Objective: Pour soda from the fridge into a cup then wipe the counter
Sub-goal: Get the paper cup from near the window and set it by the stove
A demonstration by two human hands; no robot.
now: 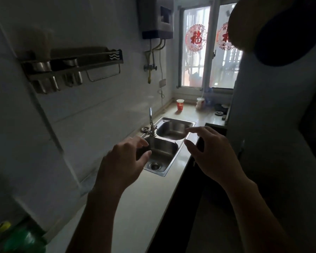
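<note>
Dim kitchen surface (pixel 135 207) ahead: your left hand (pixel 124 161) and right hand (pixel 212 154) hover empty, fingers spread, red cup (pixel 180 105) far off at twelve o'clock, nothing poured yet seemingly.

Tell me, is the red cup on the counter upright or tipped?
Upright: the red cup stands on its base, mouth upward, near the window.

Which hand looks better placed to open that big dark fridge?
Probably the right hand. It hovers empty past the counter's front edge, beside the tall dark appliance, likely the fridge. The left hand, also empty, sits over the sink, nearer the wall.
</note>
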